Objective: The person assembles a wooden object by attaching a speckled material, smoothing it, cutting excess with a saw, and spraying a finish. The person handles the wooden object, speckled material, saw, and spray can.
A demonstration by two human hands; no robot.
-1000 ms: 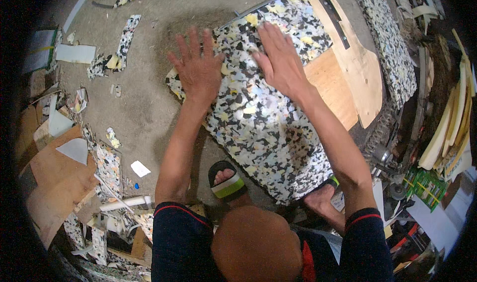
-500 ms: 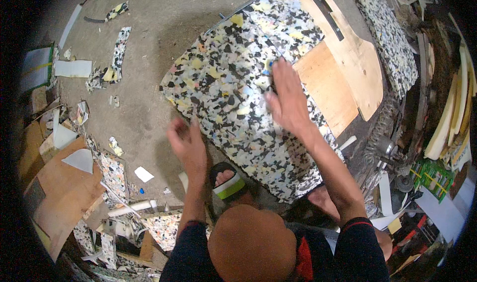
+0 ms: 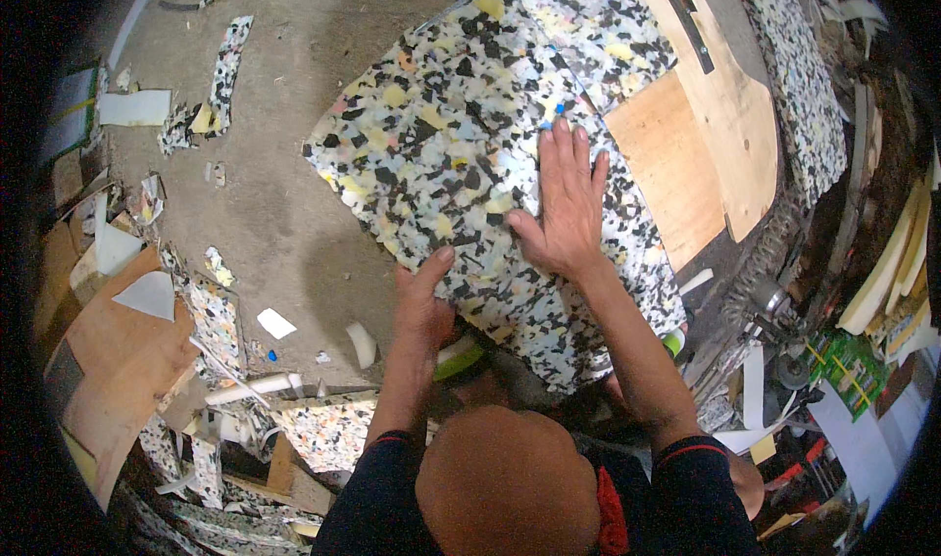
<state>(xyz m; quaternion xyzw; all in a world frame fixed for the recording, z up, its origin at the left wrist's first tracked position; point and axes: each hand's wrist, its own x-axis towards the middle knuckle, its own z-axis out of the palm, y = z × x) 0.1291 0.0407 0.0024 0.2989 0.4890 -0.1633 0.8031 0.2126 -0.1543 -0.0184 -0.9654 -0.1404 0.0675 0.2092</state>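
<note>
A large speckled foam sheet (image 3: pixel 431 154), black, white and yellow, lies in front of me over a wooden board (image 3: pixel 667 159) that shows along its right side. My left hand (image 3: pixel 423 296) grips the sheet's near left edge, thumb on top and the other fingers hidden below the rim. Flat on the foam rests my right hand (image 3: pixel 570 203), its fingers stretched away from me. Just beyond its fingertips is a small blue spot (image 3: pixel 560 110). Another speckled foam section (image 3: pixel 608 37) meets the sheet at the far right, along a visible seam.
A dark slotted metal strip (image 3: pixel 686 17) sits on the board. Foam offcuts (image 3: pixel 231 71) and a white scrap (image 3: pixel 276 323) lie on the concrete floor at left. Brown sheet material (image 3: pixel 127 360) is piled at lower left. To the right are a coil spring (image 3: pixel 760 242) and a long foam slab (image 3: pixel 799 86).
My left hand has moved right from beside the sheet and taken hold of its edge. My right hand has flattened on the foam. The whole view has shifted slightly.
</note>
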